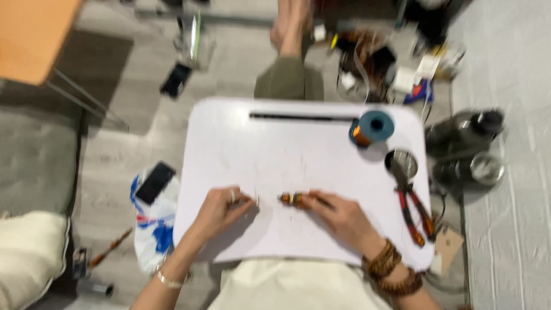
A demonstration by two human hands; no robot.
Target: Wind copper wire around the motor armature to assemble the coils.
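Note:
On the white lap table my right hand pinches a small orange-and-dark cylindrical part that looks wound with copper wire. My left hand, a ring on one finger, rests on the table with its fingertips pinched together about a hand's width left of that part; something thin may be held between them, but blur hides it. Beaded bracelets sit on my right wrist and a thin bangle on my left.
A blue spool of copper wire stands at the table's back right. Red-handled pliers lie along the right edge below a round cup recess. A dark phone on a plastic bag lies on the floor left; metal flasks stand right.

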